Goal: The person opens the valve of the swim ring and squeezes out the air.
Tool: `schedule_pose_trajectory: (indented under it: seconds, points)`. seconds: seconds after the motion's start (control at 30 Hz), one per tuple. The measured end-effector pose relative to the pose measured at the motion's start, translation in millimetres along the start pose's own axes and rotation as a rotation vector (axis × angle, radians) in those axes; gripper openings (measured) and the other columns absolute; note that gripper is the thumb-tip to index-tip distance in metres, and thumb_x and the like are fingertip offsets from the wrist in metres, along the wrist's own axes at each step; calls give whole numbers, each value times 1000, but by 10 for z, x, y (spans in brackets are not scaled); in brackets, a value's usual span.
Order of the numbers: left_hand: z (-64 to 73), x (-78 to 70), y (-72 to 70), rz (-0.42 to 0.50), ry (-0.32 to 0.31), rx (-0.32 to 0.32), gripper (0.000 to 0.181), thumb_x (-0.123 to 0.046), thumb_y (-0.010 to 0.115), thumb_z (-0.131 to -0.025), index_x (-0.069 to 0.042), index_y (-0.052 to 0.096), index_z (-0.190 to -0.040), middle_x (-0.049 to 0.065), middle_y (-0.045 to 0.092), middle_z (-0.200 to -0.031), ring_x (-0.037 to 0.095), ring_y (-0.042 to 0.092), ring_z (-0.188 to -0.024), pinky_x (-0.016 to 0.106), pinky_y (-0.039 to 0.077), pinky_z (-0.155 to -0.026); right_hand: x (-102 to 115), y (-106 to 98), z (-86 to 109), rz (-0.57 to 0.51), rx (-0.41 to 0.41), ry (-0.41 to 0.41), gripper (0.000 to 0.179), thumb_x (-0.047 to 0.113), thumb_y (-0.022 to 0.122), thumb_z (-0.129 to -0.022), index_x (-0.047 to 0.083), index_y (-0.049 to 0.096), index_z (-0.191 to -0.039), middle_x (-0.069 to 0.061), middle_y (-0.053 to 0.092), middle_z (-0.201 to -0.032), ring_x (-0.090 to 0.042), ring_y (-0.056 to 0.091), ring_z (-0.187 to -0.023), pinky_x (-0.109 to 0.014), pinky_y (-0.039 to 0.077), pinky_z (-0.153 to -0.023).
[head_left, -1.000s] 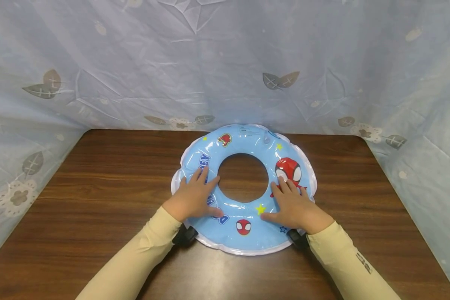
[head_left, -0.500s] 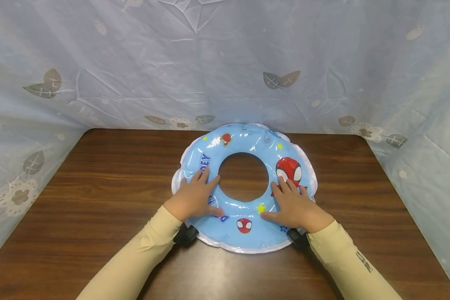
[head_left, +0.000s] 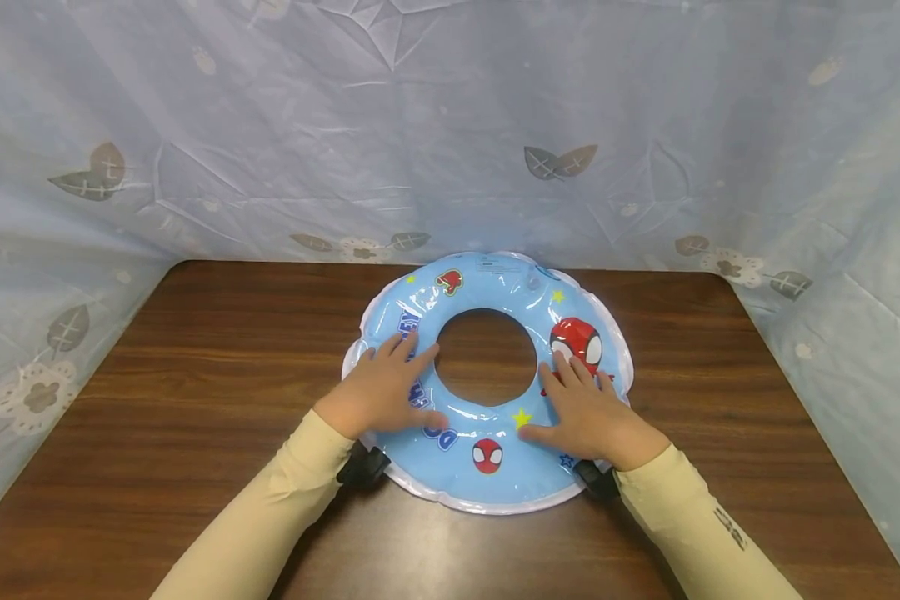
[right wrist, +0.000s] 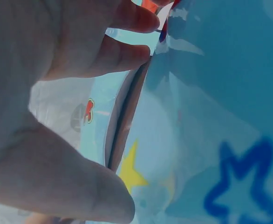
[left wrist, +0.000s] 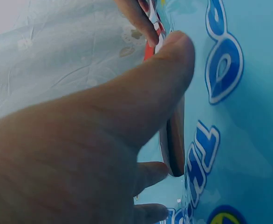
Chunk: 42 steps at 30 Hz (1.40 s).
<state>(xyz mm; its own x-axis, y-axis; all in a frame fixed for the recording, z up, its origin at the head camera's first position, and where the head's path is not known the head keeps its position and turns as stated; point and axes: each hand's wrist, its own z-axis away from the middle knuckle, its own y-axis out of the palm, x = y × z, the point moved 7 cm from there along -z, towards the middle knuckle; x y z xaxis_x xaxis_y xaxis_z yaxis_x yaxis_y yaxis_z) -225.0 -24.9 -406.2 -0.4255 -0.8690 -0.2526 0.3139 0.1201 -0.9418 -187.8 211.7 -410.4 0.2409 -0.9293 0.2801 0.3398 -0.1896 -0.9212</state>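
A light-blue inflatable swim ring [head_left: 487, 487] with red cartoon faces, stars and blue lettering lies flat in the middle of the table. On its left side rests my left hand [head_left: 382, 389], fingers spread over the lettering. My right hand [head_left: 594, 417] rests on the right side, fingertips at the large red figure and thumb near a yellow star. In the left wrist view, the left thumb [left wrist: 174, 56] lies along the ring's surface. The right wrist view has the right thumb [right wrist: 113, 200] beside the yellow star [right wrist: 133, 170]. Neither hand curls round the ring.
The dark wooden table [head_left: 232, 350] extends around the ring on all sides. A pale curtain [head_left: 450, 125] with leaf and flower prints hangs behind it and along both sides. Black wrist straps [head_left: 363, 464] sit under the cream sleeves, close to the ring's near edge.
My left hand has shifted slightly left, and its wrist has drawn back a little. The right hand and the ring stay almost where they were.
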Motion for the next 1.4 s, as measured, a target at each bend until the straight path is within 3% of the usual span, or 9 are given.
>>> schedule_pose_trajectory:
  seconds: [0.13, 0.33, 0.83, 1.4]
  points:
    - [-5, 22, -20, -11, -3, -14, 108, -71, 75, -80, -16, 34, -163, 22, 20, -170, 47, 14, -156, 74, 19, -117, 12, 10, -4, 9, -1, -5, 100, 56, 75, -85, -1, 37, -158, -29, 28, -164, -55, 22, -150, -79, 18, -112]
    - [-6, 59, 5, -2, -39, 18, 111, -68, 79, -77, -15, 33, -163, 21, 16, -171, 47, 11, -157, 75, 17, -117, -6, 44, -15, 0, 22, 0, 100, 56, 75, -86, -2, 37, -158, -29, 28, -164, -55, 23, -149, -79, 19, -113]
    - [-21, 59, 103, -36, -66, 57, 112, -70, 77, -79, -12, 32, -163, 23, 14, -171, 47, 8, -157, 73, 15, -118, -17, 44, -40, 26, 44, -7, 99, 59, 73, -87, -1, 39, -157, -30, 30, -163, -56, 25, -149, -77, 20, -114]
    - [87, -131, 156, -88, -127, 84, 111, -74, 70, -81, -7, 33, -162, 28, 23, -167, 52, 21, -153, 74, 37, -106, -121, 47, -88, -10, 33, -7, 95, 49, 79, -86, 0, 39, -157, -27, 27, -166, -53, 19, -152, -76, 1, -117]
